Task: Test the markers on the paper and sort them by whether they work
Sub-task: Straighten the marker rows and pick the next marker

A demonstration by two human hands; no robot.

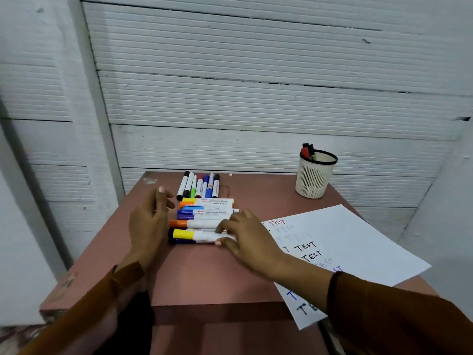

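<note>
I had the paper lying at an angle on the brown table, its near corner hanging over the front edge, and I place everything else by it. "TEST" was written down its left side many times in several colours, some dark and some faint, so I judge most of the testing was done.

Just left of the paper lay a stack of thick markers, crosswise, caps pointing away from the sheet: yellow, orange, blue and purple caps among them. My right hand rested on the near ones, fingers curved over the white barrel of the yellow-capped marker, thumb tucked against its near side. I think I was squaring the pile so it would not roll. Whether I was truly gripping that barrel or only pressing it, I cannot tell.

My left hand hovered at the cap end of the stack, farther from the paper, fingers loosely spread and holding nothing, likely as a stop.

Beyond the stack stood a row of thinner markers, side by side, a separate group. Behind the paper sat a white mesh cup with a few markers in it.
</note>
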